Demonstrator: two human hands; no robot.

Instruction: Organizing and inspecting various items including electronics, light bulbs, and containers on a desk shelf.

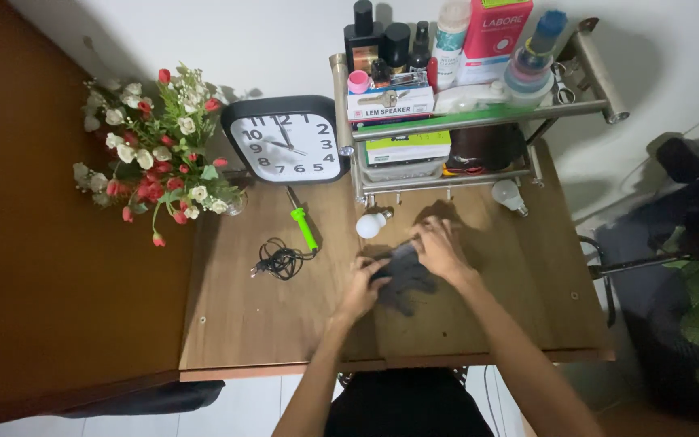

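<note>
Near the centre of the frame, slightly right and low: a dark, blurred object (404,279) lying on the wooden table (269,324), its kind not clear. On its left edge, the left hand (363,287), fingers curled onto the dark object, grip together on it. On its upper right edge, the right hand (440,249), fingers spread flat and pressing on the same object; whether clamped or merely resting, impossible to tell through the blur. Just above and left of the hands, a white light bulb (370,224) lying on the table, close to the right hand but apart from it. Further left, a green-handled soldering iron (304,224) lying slanted, its black cord (279,260) bunched in a loose coil below it. Right of centre, near the rack's foot, a second white bulb (509,195). In the upper middle, a black-framed wall clock (286,141) with a white face, leaning against the wall. In the upper left, a bunch of red and white artificial flowers (151,154). In the upper right, a metal two-tier rack (479,120) loaded with bottles, boxes and small jars. At the right edge, a dark chair (689,267), partly out of frame.
</note>
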